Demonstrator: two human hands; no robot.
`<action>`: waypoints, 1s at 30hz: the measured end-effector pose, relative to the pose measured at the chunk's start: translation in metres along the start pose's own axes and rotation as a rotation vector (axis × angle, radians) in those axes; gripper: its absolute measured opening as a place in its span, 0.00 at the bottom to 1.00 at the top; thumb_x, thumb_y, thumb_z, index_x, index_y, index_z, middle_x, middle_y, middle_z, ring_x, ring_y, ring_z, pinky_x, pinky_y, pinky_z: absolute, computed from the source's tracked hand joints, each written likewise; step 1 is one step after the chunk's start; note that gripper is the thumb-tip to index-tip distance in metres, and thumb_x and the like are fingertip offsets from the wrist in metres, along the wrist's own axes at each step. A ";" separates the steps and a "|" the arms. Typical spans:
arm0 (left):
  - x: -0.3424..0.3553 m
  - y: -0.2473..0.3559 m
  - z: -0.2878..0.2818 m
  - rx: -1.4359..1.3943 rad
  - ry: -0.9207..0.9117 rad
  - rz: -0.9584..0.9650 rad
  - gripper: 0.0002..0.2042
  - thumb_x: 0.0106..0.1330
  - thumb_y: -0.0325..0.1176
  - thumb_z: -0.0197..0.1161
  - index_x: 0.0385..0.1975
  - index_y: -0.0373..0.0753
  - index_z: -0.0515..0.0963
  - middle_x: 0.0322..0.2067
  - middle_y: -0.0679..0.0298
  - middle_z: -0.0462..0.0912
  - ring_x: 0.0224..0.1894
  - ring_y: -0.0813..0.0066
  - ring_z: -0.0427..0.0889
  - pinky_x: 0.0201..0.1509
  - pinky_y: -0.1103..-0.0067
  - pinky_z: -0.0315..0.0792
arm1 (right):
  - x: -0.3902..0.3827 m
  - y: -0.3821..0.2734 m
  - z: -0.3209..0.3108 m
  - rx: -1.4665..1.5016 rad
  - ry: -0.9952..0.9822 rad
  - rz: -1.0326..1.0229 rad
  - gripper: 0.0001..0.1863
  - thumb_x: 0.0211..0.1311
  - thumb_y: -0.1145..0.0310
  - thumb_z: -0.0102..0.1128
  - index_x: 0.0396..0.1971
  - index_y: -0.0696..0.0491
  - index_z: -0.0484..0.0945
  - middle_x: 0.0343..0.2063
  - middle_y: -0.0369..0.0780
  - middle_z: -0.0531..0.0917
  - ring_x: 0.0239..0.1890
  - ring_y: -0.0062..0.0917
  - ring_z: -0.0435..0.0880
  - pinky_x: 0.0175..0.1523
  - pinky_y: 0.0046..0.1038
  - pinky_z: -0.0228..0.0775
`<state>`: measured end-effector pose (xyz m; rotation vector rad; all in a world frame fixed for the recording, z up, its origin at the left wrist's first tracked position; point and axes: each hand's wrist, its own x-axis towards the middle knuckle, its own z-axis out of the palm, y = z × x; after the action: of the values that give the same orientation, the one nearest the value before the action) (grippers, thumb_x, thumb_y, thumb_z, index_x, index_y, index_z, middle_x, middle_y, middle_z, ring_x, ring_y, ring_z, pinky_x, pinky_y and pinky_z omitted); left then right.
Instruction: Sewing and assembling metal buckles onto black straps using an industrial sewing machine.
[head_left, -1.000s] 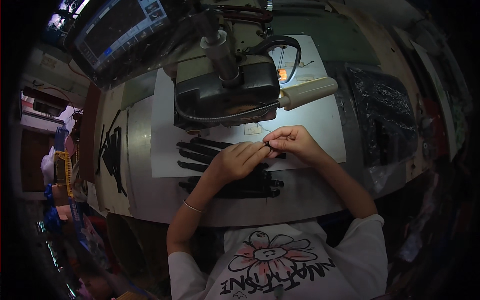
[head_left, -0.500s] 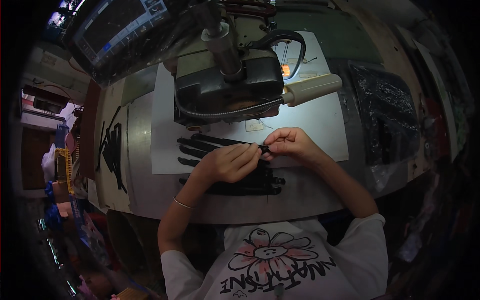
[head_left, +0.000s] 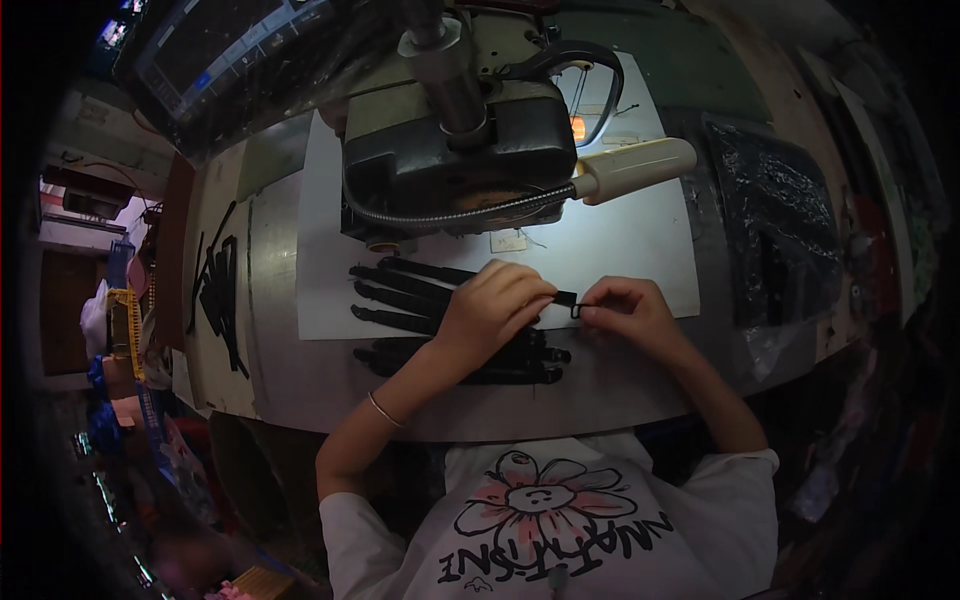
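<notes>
One left hand and one right hand are being shown. One held strap is being counted, and at least five black straps, the exact number being obscured by overlap. One sewing machine, one gooseneck lamp, one display screen and one bracelet are being seen.

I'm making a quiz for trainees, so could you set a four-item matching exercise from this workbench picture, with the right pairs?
Column one
1. Small black piece
2. Lamp head
3. Screen
4. Plastic-wrapped package

Column two
A. Right of the white sheet
B. Held between the left hand and right hand
C. Cream-coloured
D. At the picture's upper left

Right pairs: 1-B, 2-C, 3-D, 4-A
</notes>
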<state>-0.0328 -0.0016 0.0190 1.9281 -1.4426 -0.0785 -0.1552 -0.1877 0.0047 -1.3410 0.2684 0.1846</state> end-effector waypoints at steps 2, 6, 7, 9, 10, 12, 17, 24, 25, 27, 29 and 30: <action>0.008 -0.001 0.011 -0.009 -0.033 -0.143 0.10 0.50 0.33 0.65 0.31 0.41 0.75 0.32 0.66 0.74 0.39 0.68 0.71 0.43 0.76 0.64 | -0.003 0.000 -0.007 -0.012 0.075 0.002 0.06 0.55 0.72 0.59 0.31 0.58 0.76 0.23 0.36 0.79 0.23 0.15 0.78 0.27 0.16 0.69; 0.014 -0.005 0.017 0.089 -0.174 -0.185 0.10 0.50 0.35 0.66 0.29 0.40 0.75 0.29 0.65 0.76 0.37 0.68 0.72 0.47 0.79 0.59 | -0.002 0.002 -0.011 0.021 0.130 -0.009 0.06 0.55 0.72 0.59 0.30 0.58 0.76 0.23 0.36 0.79 0.24 0.15 0.78 0.27 0.15 0.70; 0.016 -0.007 0.015 0.087 -0.175 -0.180 0.10 0.50 0.35 0.66 0.29 0.40 0.75 0.29 0.65 0.76 0.37 0.68 0.72 0.47 0.79 0.59 | 0.000 0.002 -0.009 0.062 0.108 -0.015 0.05 0.55 0.72 0.59 0.29 0.57 0.76 0.23 0.35 0.79 0.24 0.15 0.78 0.27 0.15 0.69; 0.019 -0.012 0.011 -0.146 -0.219 -0.289 0.07 0.50 0.33 0.65 0.25 0.39 0.76 0.25 0.65 0.77 0.34 0.68 0.72 0.47 0.78 0.59 | 0.002 0.002 -0.007 0.052 0.129 -0.012 0.04 0.55 0.73 0.58 0.28 0.57 0.75 0.22 0.34 0.79 0.23 0.15 0.77 0.26 0.15 0.68; 0.020 -0.010 0.009 -0.193 -0.179 -0.333 0.06 0.51 0.31 0.65 0.23 0.37 0.78 0.21 0.64 0.77 0.30 0.73 0.74 0.43 0.80 0.63 | 0.004 0.003 -0.005 0.041 0.146 -0.008 0.03 0.55 0.73 0.58 0.27 0.57 0.75 0.21 0.34 0.78 0.23 0.14 0.77 0.25 0.15 0.67; 0.020 -0.014 0.009 -0.324 -0.151 -0.408 0.06 0.51 0.31 0.65 0.24 0.36 0.79 0.22 0.65 0.77 0.30 0.76 0.74 0.41 0.81 0.64 | 0.006 0.005 0.001 -0.145 0.249 -0.112 0.04 0.54 0.74 0.58 0.26 0.57 0.74 0.20 0.34 0.78 0.22 0.13 0.76 0.24 0.15 0.66; 0.018 -0.013 0.010 -0.450 0.013 -0.458 0.06 0.51 0.30 0.67 0.25 0.35 0.80 0.24 0.66 0.79 0.30 0.83 0.73 0.37 0.84 0.66 | 0.014 0.011 0.016 -0.518 0.465 -0.404 0.06 0.52 0.75 0.59 0.25 0.58 0.72 0.17 0.34 0.77 0.19 0.11 0.74 0.23 0.15 0.64; 0.017 -0.015 0.010 -0.362 0.134 -0.363 0.04 0.48 0.30 0.68 0.22 0.38 0.80 0.23 0.67 0.80 0.29 0.80 0.75 0.46 0.79 0.61 | 0.023 0.012 0.033 -0.419 0.519 -0.488 0.07 0.51 0.75 0.60 0.22 0.58 0.71 0.15 0.36 0.76 0.16 0.13 0.74 0.21 0.18 0.65; 0.016 -0.015 0.011 -0.380 0.140 -0.384 0.05 0.48 0.32 0.68 0.20 0.40 0.80 0.22 0.69 0.80 0.30 0.78 0.76 0.54 0.75 0.56 | 0.024 0.013 0.033 -0.451 0.523 -0.521 0.07 0.51 0.75 0.60 0.22 0.58 0.71 0.15 0.36 0.76 0.16 0.14 0.74 0.21 0.18 0.65; 0.012 -0.019 0.017 -0.359 0.145 -0.388 0.04 0.48 0.32 0.67 0.19 0.40 0.80 0.22 0.69 0.81 0.30 0.78 0.76 0.55 0.74 0.55 | 0.024 0.014 0.034 -0.509 0.520 -0.545 0.07 0.50 0.75 0.60 0.21 0.58 0.71 0.15 0.37 0.76 0.16 0.16 0.74 0.21 0.19 0.65; 0.010 -0.019 0.020 -0.339 0.148 -0.390 0.04 0.49 0.32 0.67 0.19 0.40 0.80 0.22 0.69 0.81 0.30 0.78 0.77 0.56 0.74 0.54 | 0.025 0.015 0.034 -0.567 0.519 -0.569 0.07 0.50 0.76 0.60 0.21 0.58 0.71 0.15 0.38 0.75 0.15 0.17 0.74 0.20 0.19 0.64; 0.010 -0.018 0.021 -0.345 0.189 -0.395 0.04 0.49 0.32 0.67 0.19 0.41 0.79 0.23 0.70 0.81 0.30 0.77 0.77 0.57 0.74 0.54 | 0.026 0.015 0.035 -0.624 0.532 -0.637 0.07 0.49 0.76 0.61 0.20 0.57 0.71 0.15 0.38 0.75 0.14 0.20 0.74 0.20 0.21 0.64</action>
<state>-0.0239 -0.0186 -0.0037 1.8458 -0.8476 -0.2986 -0.1316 -0.1513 -0.0099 -2.0161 0.2192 -0.6855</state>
